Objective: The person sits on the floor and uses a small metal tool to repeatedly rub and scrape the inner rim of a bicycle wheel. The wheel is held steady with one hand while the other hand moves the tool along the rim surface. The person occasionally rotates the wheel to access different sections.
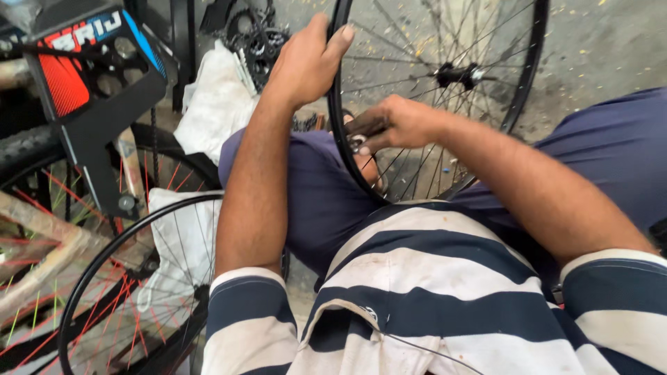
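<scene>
Both hands work on a black wheel that stands upright between the person's knees, its lower rim resting against the lap. Left hand is curled over the rim's near-left edge, thumb up along the rim and fingers wrapped round its outer side, gripping it firmly. Right hand reaches in from the right, fingers pressed together around a small dark tool held at the rim's inner side, where the spokes meet it; what the tool's tip touches cannot be told.

Nearest the camera is a navy-and-white striped shirt, then dark blue trousers over the raised knees. The wheel's hub sits well beyond the right hand, thin silver spokes fanning from it to the rim.

At lower left a second wheel with red and pale spokes lies near the left elbow, over a white cloth. Beyond it stands a bicycle part with a black guard bearing red and blue panels, with a knobbly tyre beside it. Another white rag lies just behind the left hand, and a dark sprocket cluster sits past it on the grey floor, which is speckled with yellow flecks.
</scene>
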